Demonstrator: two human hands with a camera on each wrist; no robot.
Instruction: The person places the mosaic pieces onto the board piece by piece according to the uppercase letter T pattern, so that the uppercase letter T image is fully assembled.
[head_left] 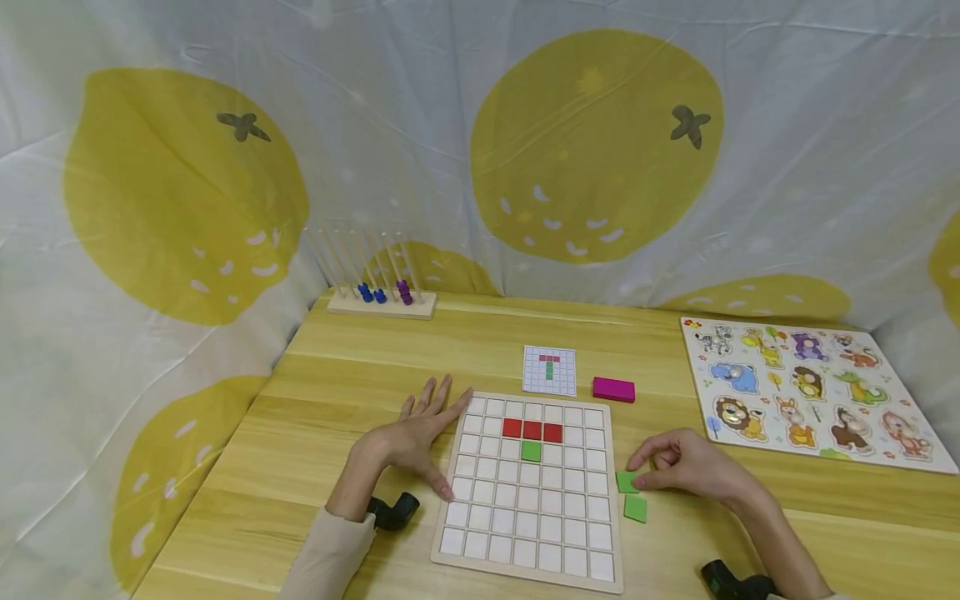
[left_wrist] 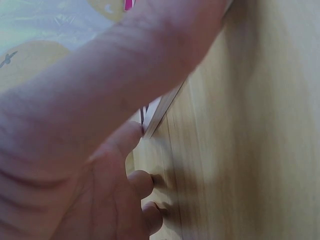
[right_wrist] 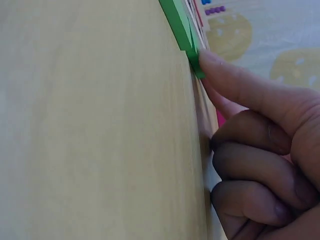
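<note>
A wooden grid board (head_left: 616, 533) with white squares lies on the table, bearing a row of three red tiles (head_left: 532, 430) and one green tile (head_left: 531, 451) under the middle one. My left hand (head_left: 412, 437) is spread along the board's left edge, thumb and index finger touching its rim. Beside the right edge, my right hand (head_left: 686, 467) pinches a loose green tile (head_left: 627, 482) between thumb and index finger, the other fingers curled in. A second loose green tile (head_left: 636, 508) lies just nearer to me. In the right wrist view, the thumb meets the end of a green tile (right_wrist: 175, 22).
Behind the board lie a pattern card (head_left: 549, 371) with a red and green T and a magenta block (head_left: 613, 390). An animal puzzle board (head_left: 825, 396) lies at right. A peg stand (head_left: 382, 307) with blue and purple beads stands at the back left.
</note>
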